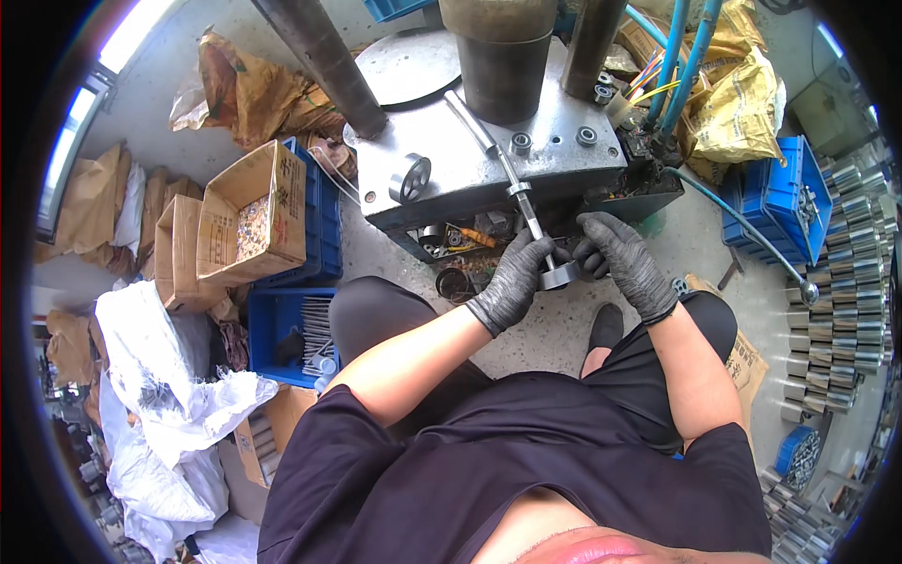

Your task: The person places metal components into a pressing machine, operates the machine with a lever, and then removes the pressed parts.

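Gripping a steel shaft [526, 211]: left hand [515, 279] curled shut; right hand [620, 258] pinching its ring [560, 275].

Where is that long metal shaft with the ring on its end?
In the head view the metal shaft lies centre frame, slanting off the grey press table down between the gloved left hand and right hand.

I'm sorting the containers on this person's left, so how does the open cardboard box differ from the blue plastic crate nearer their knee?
The open cardboard box is brown with raised flaps; the blue plastic crate is rigid and flapless. The box rests on top of another blue crate, while this crate sits lower, on the floor. The box holds a heap of small, pale pieces; the crate holds long metal rods lying side by side. Both are open-topped and hold parts.
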{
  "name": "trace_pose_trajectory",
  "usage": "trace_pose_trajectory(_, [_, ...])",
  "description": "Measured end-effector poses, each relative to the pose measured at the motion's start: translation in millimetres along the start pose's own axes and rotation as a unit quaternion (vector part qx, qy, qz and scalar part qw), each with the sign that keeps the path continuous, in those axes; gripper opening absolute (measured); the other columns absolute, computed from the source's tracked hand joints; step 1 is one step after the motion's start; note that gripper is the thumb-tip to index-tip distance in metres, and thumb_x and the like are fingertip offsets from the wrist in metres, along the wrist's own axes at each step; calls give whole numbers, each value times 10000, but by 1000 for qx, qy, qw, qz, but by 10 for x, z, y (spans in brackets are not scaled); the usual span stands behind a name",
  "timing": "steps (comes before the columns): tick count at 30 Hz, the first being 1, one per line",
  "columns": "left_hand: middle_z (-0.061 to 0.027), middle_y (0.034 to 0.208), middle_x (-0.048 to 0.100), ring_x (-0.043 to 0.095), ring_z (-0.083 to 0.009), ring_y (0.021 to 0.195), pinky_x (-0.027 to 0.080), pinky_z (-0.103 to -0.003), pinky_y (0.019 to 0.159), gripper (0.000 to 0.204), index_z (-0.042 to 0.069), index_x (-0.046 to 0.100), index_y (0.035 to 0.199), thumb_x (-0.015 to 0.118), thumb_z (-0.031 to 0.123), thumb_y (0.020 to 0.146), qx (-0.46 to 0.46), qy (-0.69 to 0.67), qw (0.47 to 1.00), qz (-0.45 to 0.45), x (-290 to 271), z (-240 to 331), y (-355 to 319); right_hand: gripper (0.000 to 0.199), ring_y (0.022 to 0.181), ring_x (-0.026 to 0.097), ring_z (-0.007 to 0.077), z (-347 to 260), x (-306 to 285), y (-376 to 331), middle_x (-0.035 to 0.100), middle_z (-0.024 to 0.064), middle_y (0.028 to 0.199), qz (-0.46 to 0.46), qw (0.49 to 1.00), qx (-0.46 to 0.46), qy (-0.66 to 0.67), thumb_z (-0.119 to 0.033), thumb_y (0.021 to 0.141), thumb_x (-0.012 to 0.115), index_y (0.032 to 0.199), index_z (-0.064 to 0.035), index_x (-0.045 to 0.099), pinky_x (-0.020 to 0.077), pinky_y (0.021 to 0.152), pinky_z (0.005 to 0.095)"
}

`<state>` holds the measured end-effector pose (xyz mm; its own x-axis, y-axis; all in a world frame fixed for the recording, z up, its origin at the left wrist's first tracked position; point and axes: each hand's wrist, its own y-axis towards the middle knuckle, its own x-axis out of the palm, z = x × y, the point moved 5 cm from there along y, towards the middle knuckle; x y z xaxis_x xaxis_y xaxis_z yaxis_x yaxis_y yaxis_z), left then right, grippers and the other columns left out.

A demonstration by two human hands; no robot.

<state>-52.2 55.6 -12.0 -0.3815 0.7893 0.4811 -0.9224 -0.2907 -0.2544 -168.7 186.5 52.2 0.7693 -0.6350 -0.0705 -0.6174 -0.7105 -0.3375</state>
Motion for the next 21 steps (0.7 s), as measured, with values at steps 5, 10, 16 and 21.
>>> trace_pose_trajectory(5, [-128, 1036, 681, 701, -219, 906, 619, -376, 811, 323, 12, 572, 1208, 520, 291, 1055, -29, -49, 998, 17, -15, -28, 53, 498, 701, 593, 70, 2, -16, -2, 684, 28, 890, 5, 1000, 0, -19, -474, 1064, 600, 1345, -65, 643, 492, 629, 230])
trace_pose_trajectory(10, [-161, 995, 709, 731, -258, 881, 641, -420, 813, 327, 0, 632, 1099, 551, 312, 1045, -47, -119, 991, 35, -36, 128, 128, 502, 725, 621, 86, 2, -35, -7, 695, 41, 906, 10, 999, -6, -39, -446, 1087, 564, 1383, -45, 625, 498, 639, 236])
trace_pose_trajectory(16, [-189, 1064, 710, 739, -293, 945, 625, -471, 908, 348, 21, 616, 1157, 578, 347, 1040, -22, -176, 983, 39, -118, 332, 250, 451, 677, 547, 47, 77, -32, 31, 655, 1, 879, -15, 1000, 14, 20, -449, 1046, 647, 1330, -99, 649, 475, 621, 226])
trace_pose_trajectory(21, [-150, 1080, 708, 732, -269, 977, 621, -412, 895, 393, 22, 599, 1216, 609, 376, 1045, 2, -94, 994, 46, -346, 204, 523, 475, 710, 593, 71, 96, 11, 41, 662, 6, 884, -18, 998, 14, -54, -451, 1055, 631, 1350, -79, 641, 497, 636, 250])
